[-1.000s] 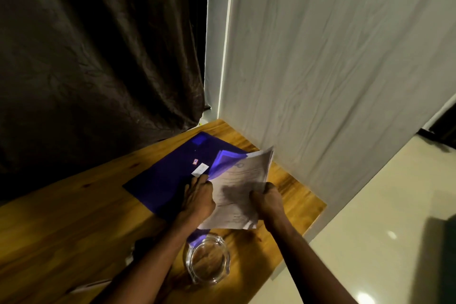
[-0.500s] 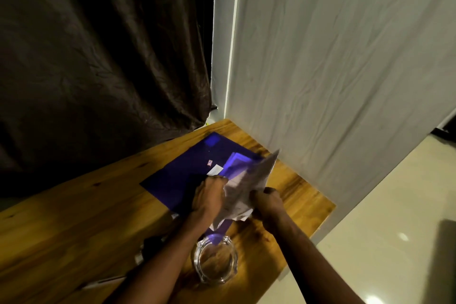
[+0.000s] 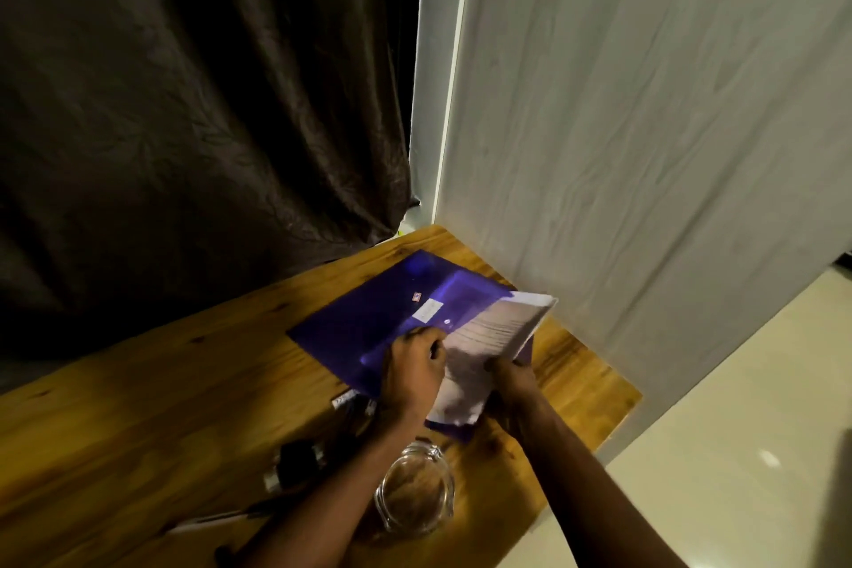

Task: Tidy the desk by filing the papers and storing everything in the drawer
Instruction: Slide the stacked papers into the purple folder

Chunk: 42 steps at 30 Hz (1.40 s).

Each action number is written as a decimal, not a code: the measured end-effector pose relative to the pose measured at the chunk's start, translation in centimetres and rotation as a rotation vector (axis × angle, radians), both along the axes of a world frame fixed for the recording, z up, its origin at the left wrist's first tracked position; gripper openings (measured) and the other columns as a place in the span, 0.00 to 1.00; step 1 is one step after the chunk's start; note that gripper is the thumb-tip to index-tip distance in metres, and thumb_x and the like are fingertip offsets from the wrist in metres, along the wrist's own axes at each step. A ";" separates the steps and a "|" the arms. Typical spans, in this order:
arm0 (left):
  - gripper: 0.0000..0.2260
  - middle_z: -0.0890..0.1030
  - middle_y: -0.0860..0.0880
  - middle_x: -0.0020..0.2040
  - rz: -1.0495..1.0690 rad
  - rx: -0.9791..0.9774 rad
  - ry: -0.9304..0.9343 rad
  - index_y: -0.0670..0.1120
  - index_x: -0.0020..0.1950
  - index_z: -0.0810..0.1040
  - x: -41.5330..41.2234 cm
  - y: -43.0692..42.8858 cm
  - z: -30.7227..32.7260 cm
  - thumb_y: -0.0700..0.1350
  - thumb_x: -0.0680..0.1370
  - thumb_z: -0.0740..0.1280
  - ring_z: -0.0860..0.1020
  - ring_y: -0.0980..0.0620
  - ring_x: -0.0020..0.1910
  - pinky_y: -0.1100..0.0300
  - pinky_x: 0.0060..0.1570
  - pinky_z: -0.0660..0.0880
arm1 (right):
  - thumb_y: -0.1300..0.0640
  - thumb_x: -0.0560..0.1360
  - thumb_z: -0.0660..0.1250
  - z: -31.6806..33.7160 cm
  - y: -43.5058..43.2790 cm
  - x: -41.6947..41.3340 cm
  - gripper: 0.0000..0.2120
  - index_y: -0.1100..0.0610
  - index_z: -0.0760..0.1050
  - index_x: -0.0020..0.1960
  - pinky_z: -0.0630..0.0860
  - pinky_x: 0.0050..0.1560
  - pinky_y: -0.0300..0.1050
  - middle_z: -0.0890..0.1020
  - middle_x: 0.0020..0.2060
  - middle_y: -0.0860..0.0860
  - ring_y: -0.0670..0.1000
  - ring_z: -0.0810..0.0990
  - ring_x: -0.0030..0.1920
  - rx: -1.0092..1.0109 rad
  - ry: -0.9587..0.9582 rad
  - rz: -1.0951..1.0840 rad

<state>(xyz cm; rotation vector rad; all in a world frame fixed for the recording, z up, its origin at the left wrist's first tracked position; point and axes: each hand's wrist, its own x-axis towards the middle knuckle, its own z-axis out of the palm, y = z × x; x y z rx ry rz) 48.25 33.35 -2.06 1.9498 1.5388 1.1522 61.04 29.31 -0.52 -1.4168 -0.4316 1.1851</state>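
Note:
A purple plastic folder (image 3: 369, 318) lies flat on the wooden desk (image 3: 161, 383), near its right end. A sheaf of white printed papers (image 3: 498, 332) is bent over the folder's near right part. My left hand (image 3: 412, 371) grips the papers' left edge, resting on the folder. My right hand (image 3: 511, 383) holds the papers' lower right edge. The papers' lower end is partly hidden between my two hands. No drawer shows in this view.
A clear glass jar (image 3: 415, 493) stands near the desk's front edge, under my arms. A pen (image 3: 216, 519) and small dark objects (image 3: 297, 459) lie to its left. A white wall (image 3: 645, 129) borders the desk's right; a dark curtain (image 3: 184, 106) hangs behind.
The papers, flat and facing me a second ago, have been folded and curled over the folder. Both hands stayed on their edges. The camera has shifted slightly.

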 end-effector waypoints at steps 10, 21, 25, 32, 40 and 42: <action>0.06 0.86 0.50 0.47 -0.136 0.055 -0.038 0.45 0.51 0.84 0.7 -1.6 -0.2 0.39 0.76 0.69 0.83 0.55 0.45 0.70 0.46 0.77 | 0.73 0.76 0.58 -1.3 2.7 -0.1 0.09 0.66 0.76 0.45 0.79 0.33 0.45 0.80 0.35 0.60 0.55 0.81 0.31 -0.116 0.011 -0.026; 0.08 0.85 0.49 0.51 -0.249 -0.024 -0.060 0.43 0.54 0.83 1.7 -1.1 -1.1 0.39 0.76 0.69 0.82 0.54 0.50 0.69 0.51 0.75 | 0.67 0.76 0.60 -1.1 3.3 1.3 0.10 0.72 0.77 0.50 0.77 0.42 0.57 0.82 0.41 0.68 0.59 0.80 0.40 -0.173 -0.295 0.158; 0.08 0.85 0.48 0.51 -0.294 -0.120 -0.028 0.43 0.53 0.83 1.5 -0.3 -2.2 0.40 0.74 0.71 0.81 0.52 0.52 0.62 0.55 0.76 | 0.53 0.65 0.61 1.1 1.7 3.1 0.13 0.62 0.78 0.38 0.73 0.34 0.46 0.82 0.32 0.57 0.55 0.79 0.34 -0.095 -0.674 0.121; 0.15 0.83 0.44 0.49 -0.252 -0.252 0.061 0.46 0.48 0.79 0.9 1.0 -4.0 0.54 0.81 0.58 0.79 0.42 0.52 0.53 0.52 0.74 | 0.68 0.74 0.64 0.9 -1.2 4.8 0.09 0.56 0.78 0.48 0.73 0.44 0.38 0.82 0.40 0.48 0.50 0.80 0.42 0.197 -0.849 -0.105; 0.20 0.82 0.47 0.59 -0.198 -0.507 -0.058 0.48 0.60 0.80 0.3 2.2 -4.8 0.58 0.83 0.54 0.77 0.46 0.62 0.56 0.64 0.70 | 0.65 0.70 0.60 -1.2 0.4 3.0 0.21 0.60 0.75 0.62 0.76 0.60 0.52 0.81 0.56 0.54 0.55 0.79 0.55 0.222 -0.713 -0.060; 0.19 0.82 0.47 0.59 -0.214 -0.518 -0.055 0.48 0.60 0.79 0.3 2.2 -4.5 0.57 0.83 0.55 0.77 0.47 0.62 0.59 0.60 0.69 | 0.70 0.70 0.62 -2.0 1.1 2.4 0.24 0.63 0.73 0.66 0.72 0.66 0.51 0.78 0.61 0.58 0.57 0.76 0.62 0.122 -0.856 0.232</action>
